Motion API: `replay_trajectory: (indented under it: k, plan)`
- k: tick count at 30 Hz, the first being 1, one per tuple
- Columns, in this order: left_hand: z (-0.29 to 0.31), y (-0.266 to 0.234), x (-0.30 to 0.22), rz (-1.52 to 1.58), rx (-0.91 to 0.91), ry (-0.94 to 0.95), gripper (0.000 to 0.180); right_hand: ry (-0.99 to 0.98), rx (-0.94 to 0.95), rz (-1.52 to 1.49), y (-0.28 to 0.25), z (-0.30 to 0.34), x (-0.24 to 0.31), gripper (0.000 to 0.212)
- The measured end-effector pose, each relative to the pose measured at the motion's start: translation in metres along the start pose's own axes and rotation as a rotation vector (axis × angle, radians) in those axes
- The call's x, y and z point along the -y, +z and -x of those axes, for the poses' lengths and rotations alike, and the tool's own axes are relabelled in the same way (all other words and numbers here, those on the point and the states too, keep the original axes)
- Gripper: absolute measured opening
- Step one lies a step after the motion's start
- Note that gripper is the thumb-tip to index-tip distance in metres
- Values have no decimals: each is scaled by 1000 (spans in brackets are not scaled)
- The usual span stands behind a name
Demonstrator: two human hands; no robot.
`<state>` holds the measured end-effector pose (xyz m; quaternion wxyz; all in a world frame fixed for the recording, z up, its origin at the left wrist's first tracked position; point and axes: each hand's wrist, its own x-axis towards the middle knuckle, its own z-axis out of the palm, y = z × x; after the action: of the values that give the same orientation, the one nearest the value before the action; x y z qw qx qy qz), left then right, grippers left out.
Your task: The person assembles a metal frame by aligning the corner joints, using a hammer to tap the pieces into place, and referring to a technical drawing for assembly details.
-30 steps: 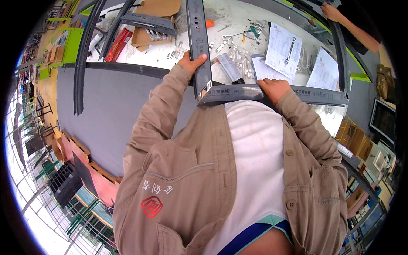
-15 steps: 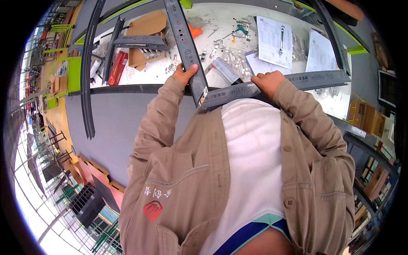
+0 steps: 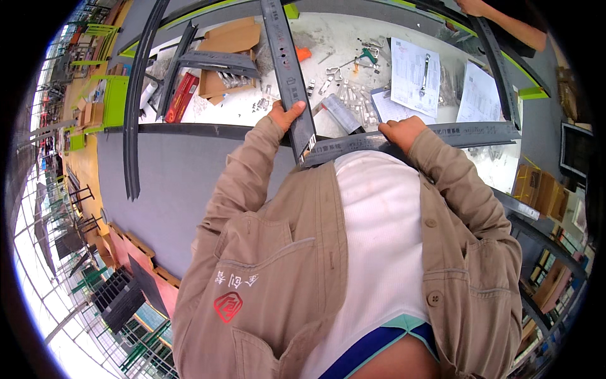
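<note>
My left hand (image 3: 284,115) grips the near end of a long dark grey metal bar (image 3: 287,60) that runs away from me across the white table (image 3: 240,110). My right hand (image 3: 399,131) presses on a second dark grey bar (image 3: 454,134) that lies crosswise and stretches off to the right. The two bars meet at a corner just in front of my chest, between my hands. My tan jacket and white shirt fill the lower part of the view.
Small metal brackets and bolts (image 3: 344,95), paper sheets (image 3: 413,76), a wrench (image 3: 426,66), cardboard pieces (image 3: 230,38) and a red box (image 3: 181,96) lie on the table. More dark bars (image 3: 214,61) rest at left. Another person's arm (image 3: 505,22) reaches in at top right.
The view has shifted a little; my hands stay on the two bars, whose corner now sits slightly lower and closer to my chest.
</note>
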<state>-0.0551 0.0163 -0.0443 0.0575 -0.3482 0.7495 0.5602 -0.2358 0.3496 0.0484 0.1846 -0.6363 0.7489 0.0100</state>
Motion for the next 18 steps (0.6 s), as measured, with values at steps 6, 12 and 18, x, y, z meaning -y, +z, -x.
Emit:
replay_trajectory:
  k: [6,12,18]
  plan:
    - [-1,-3,-20,-144,97,-109,118,-93,-17,-44,19,-25,5,22]
    - [22,6,-40,-37,24,-110,117,-58,106,-150,16,-32,10,25]
    - [20,9,-25,-29,-31,-60,110,-85,90,-203,15,-32,7,25]
